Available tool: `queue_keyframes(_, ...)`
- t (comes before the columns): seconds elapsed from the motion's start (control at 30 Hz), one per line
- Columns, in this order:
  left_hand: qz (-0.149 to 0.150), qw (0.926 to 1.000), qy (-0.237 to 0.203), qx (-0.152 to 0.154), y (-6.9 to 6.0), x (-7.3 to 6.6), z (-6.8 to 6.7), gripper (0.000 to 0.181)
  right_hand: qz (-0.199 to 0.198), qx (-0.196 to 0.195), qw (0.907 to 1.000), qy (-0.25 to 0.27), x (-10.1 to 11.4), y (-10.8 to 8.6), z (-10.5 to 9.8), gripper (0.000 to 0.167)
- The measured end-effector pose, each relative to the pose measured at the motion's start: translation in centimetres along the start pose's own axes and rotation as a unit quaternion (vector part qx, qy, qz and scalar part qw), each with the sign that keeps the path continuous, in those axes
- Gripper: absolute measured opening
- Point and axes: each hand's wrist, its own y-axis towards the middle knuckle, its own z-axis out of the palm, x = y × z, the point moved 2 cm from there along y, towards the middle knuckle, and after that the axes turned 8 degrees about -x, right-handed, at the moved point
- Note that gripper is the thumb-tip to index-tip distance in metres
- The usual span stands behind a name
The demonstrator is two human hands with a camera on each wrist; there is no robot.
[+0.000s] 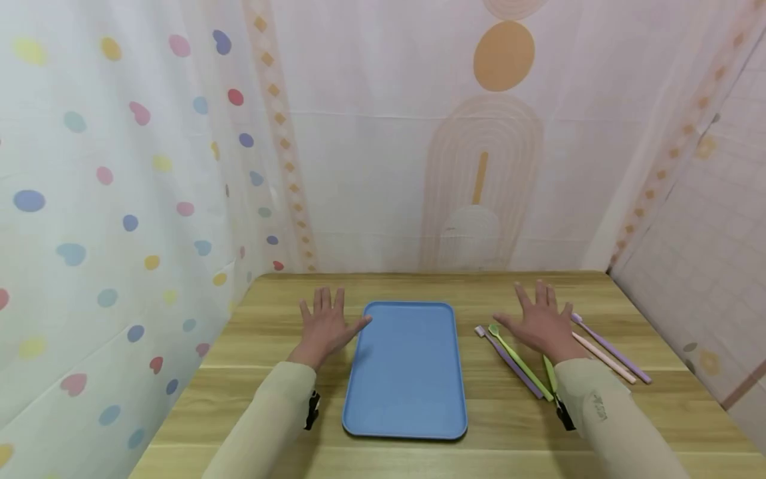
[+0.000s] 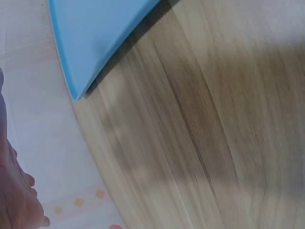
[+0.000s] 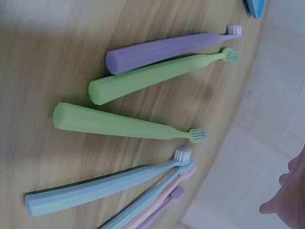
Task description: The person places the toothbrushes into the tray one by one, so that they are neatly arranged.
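Observation:
A blue tray point(image 1: 404, 372) lies on the wooden table. My left hand point(image 1: 326, 329) is held with fingers spread at the tray's left side, holding nothing; part of it point(image 2: 19, 191) shows at the left wrist view's edge. Fingers spread and empty, my right hand point(image 1: 541, 326) hovers over the toothbrushes right of the tray. In the right wrist view lie a purple toothbrush point(image 3: 167, 50), a green one point(image 3: 152, 76) beside it, another green one point(image 3: 114, 123), a blue one point(image 3: 100, 190), and further blue, pink point(image 3: 153, 206) and purple ones partly overlapping. My right arm hides some from the head view.
The wooden table point(image 1: 497, 439) ends at a curtain point(image 1: 371, 166) behind it. A dotted curtain point(image 1: 120, 266) hangs on the left, and a pale patterned curtain point(image 1: 718, 233) on the right.

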Motion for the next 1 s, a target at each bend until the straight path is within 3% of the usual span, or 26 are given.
queue_keyframes(0.3, -0.02, 0.9989, -0.043, -0.001, 0.3, -0.3, -0.1, 0.102, -0.002, -0.002, 0.9996, 0.028, -0.6, 0.1, -0.6, 0.099)
queue_keyframes(0.57, -0.053, 0.9926, -0.109, 0.013, 0.3, 0.0, 0.2, 0.104, -0.003, -0.018, 0.9992, 0.035, -1.5, 0.2, -1.3, 0.095)
queue_keyframes(0.77, -0.074, 0.9833, -0.165, 0.024, 0.3, 0.0, 0.5, 0.104, 0.003, -0.034, 0.9987, 0.038, -2.4, 0.2, -1.5, 0.093)
queue_keyframes(1.0, -0.094, 0.9658, -0.239, 0.038, 0.2, -0.2, 0.4, 0.1, -0.016, -0.064, 0.997, 0.039, -3.3, 0.1, -2.1, 0.085)
